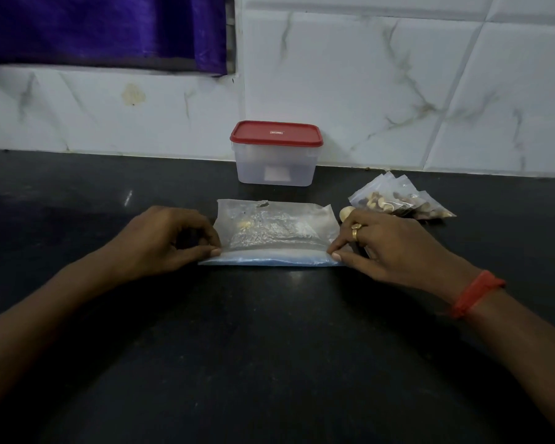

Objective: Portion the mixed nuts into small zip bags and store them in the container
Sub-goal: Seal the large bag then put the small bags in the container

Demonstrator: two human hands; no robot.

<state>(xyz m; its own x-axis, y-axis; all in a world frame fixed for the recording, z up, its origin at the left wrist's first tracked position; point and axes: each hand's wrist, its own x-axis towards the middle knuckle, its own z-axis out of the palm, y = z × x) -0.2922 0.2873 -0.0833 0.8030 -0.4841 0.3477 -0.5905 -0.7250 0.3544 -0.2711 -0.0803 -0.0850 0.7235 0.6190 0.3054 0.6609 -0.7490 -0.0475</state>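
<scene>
Head view: a nearly empty big bag [274, 232] is laid flat at ctr of the counter [269, 347]. Its near L corner is pinched by the left hand [170, 238], its near R corner by the right hand [388, 248]. The lidded container [276, 165] is seen at 12 o'clock from it, and nut-filled small bags [404, 201] at 2 o'clock.

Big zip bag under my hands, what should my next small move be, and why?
Probably slide the fingers along the blue zip strip to seal it: left hand and right hand pinch its ends, and the large zip bag looks almost empty.
</scene>
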